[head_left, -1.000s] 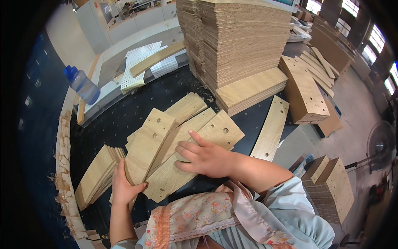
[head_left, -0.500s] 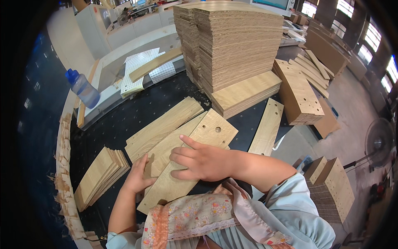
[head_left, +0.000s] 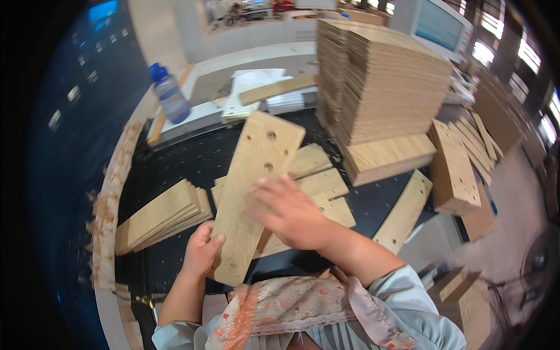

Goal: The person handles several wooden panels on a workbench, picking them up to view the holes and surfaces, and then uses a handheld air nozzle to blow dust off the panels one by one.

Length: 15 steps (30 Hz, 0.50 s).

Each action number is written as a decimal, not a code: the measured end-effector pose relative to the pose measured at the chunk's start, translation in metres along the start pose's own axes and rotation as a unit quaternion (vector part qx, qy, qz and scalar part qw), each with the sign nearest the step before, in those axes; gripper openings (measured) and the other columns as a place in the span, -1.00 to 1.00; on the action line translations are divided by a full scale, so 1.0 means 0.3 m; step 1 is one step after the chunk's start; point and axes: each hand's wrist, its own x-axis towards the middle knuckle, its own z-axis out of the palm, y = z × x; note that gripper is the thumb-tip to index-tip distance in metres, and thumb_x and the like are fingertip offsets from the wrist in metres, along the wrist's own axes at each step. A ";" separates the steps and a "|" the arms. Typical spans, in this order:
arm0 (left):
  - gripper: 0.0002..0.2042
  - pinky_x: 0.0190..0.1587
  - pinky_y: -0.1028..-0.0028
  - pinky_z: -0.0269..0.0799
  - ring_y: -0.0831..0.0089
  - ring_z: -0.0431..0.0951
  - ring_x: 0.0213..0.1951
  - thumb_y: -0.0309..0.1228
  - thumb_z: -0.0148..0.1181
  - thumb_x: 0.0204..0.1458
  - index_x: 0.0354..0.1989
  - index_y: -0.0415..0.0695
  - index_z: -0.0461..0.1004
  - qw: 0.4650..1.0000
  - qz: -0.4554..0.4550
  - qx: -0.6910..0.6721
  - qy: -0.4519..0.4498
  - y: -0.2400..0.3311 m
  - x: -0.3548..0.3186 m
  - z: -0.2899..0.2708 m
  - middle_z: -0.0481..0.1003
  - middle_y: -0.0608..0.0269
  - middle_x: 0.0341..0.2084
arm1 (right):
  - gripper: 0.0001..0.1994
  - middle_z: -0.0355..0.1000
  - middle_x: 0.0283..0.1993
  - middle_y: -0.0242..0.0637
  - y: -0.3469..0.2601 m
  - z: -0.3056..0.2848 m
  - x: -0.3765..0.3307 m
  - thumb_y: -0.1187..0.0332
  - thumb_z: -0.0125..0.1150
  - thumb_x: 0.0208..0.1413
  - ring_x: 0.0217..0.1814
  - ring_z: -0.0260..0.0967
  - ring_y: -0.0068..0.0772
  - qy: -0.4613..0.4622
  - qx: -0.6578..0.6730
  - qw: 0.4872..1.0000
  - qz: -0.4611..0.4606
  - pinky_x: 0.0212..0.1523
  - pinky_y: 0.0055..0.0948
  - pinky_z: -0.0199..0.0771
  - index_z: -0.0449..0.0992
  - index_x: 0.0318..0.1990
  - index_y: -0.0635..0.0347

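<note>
Lifted since before, drilled board (head_left: 252, 192) tilts in left hand (head_left: 201, 252).

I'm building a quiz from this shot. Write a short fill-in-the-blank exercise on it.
1. The left hand grips the lower end of a drilled wooden ____.
2. The right hand lies on the plank's ____ face.
3. The bottle has a ____ cap.
4. The tall stack stands to the plank's ____.

Missing words: plank; front; blue; right
</note>
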 end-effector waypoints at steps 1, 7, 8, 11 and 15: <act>-0.76 0.00 0.49 0.29 0.53 0.43 -0.12 -0.57 0.02 0.07 -0.06 -0.28 0.34 0.999 0.018 -0.025 0.042 0.004 -0.010 0.007 0.46 0.21 -0.18 | -0.56 0.29 0.07 -0.08 -0.017 0.005 0.007 0.45 0.18 -0.13 0.19 0.21 -0.14 0.016 0.015 0.999 0.042 0.22 -0.07 0.12 0.37 0.02 0.11; -0.74 0.03 0.47 0.29 0.51 0.40 -0.06 -0.56 -0.03 0.13 0.01 -0.22 0.28 0.974 0.127 -0.171 0.081 -0.077 0.013 0.177 0.41 0.19 -0.09 | -0.59 0.33 0.03 -0.20 -0.063 0.221 0.012 0.40 0.23 0.05 0.05 0.27 -0.42 0.071 0.660 0.678 0.315 0.07 -0.45 0.28 0.30 0.05 0.29; -0.74 0.01 0.50 0.29 0.53 0.40 -0.09 -0.54 -0.03 0.14 0.01 -0.22 0.29 0.983 0.100 -0.140 0.057 -0.075 -0.012 0.177 0.42 0.22 -0.12 | -0.60 0.35 0.01 -0.24 -0.058 0.235 0.019 0.40 0.22 0.06 0.03 0.27 -0.45 0.044 0.657 0.676 0.331 0.06 -0.45 0.28 0.31 0.05 0.29; -0.81 -0.14 0.53 0.35 0.56 0.41 -0.23 -0.53 -0.01 0.13 -0.08 -0.21 0.37 0.981 0.126 0.109 0.095 -0.108 -0.123 0.026 0.44 0.30 -0.28 | -0.65 0.43 -0.12 -0.34 -0.020 0.228 0.013 0.41 0.20 0.07 -0.07 0.31 -0.51 -0.032 0.582 0.728 0.362 0.00 -0.48 0.31 0.35 0.01 0.28; -0.94 -0.44 0.59 0.31 0.65 0.34 -0.50 -0.52 0.11 0.06 -0.39 -0.25 0.44 0.919 0.070 0.193 0.336 -0.172 -0.364 -0.242 0.40 0.36 -0.56 | -0.69 0.45 -0.19 -0.30 0.067 0.163 -0.014 0.42 0.20 0.06 -0.14 0.34 -0.51 -0.108 0.473 0.787 0.381 -0.06 -0.48 0.34 0.39 -0.04 0.28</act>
